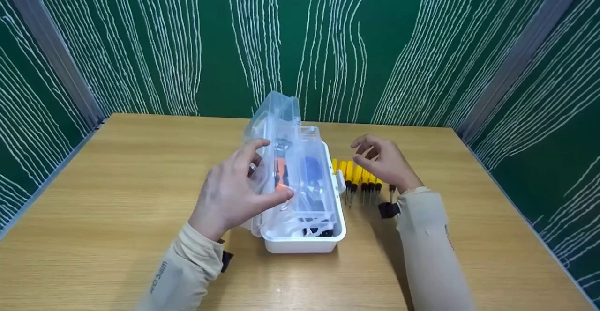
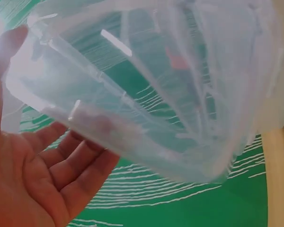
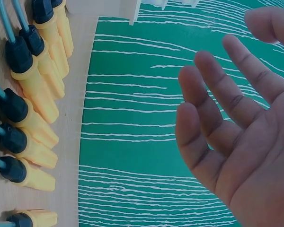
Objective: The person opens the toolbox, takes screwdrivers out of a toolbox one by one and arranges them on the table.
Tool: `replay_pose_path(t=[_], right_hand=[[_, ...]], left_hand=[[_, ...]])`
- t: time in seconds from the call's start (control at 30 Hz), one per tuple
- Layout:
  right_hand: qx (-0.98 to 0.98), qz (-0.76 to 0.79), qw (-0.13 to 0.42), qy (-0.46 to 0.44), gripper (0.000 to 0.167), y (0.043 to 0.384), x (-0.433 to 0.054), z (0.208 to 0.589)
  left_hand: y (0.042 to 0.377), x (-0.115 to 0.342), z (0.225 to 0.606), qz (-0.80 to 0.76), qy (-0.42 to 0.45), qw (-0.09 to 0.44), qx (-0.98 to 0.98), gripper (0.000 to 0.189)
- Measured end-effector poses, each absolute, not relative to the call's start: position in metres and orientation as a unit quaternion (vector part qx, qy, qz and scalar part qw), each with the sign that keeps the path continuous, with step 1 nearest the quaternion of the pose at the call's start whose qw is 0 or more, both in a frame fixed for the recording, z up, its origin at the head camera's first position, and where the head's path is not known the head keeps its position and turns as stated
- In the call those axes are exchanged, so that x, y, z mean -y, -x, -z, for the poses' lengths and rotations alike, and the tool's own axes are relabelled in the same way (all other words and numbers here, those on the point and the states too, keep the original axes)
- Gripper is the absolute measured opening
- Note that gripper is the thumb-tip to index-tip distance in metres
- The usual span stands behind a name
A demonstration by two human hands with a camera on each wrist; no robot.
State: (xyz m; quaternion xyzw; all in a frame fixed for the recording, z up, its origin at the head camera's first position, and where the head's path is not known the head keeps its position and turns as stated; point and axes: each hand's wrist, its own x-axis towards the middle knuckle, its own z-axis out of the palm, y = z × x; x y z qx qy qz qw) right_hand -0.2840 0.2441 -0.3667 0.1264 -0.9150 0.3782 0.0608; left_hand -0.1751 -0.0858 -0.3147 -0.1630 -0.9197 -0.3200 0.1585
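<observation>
A toolbox with a white base stands mid-table, its clear plastic lid swung partly up on the left side. My left hand holds this lid between thumb and fingers; in the left wrist view the fingertips curl behind its edge. Through the clear plastic, a tool with an orange and black handle shows, along with a blue item, both blurred. My right hand hovers over a row of yellow-handled screwdrivers, fingers loosely bent, holding nothing.
The screwdrivers lie side by side right of the box, shafts toward me. A white latch juts from the box's right side. Green panels with white wavy lines surround the wooden table at the back and sides.
</observation>
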Motion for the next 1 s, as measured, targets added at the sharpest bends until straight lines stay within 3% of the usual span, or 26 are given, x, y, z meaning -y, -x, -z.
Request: replay_pose_path(t=[0.27,0.57,1.0], right_hand=[[0.918,-0.370,0.052,-0.130,0.024,0.285,-0.242,0.364],[0.922,-0.367,0.038,-0.120,0.023,0.286,-0.244,0.366],[0.924,-0.360,0.030,-0.124,0.022,0.285,-0.246,0.369]], left_hand=[[0.178,0.080,0.322,0.330,0.166,0.195,0.909,0.078],[0.176,0.071,0.324,0.362,0.158,0.162,0.904,0.082],[0.174,0.059,0.331,0.379,0.180,0.155,0.894,0.076]])
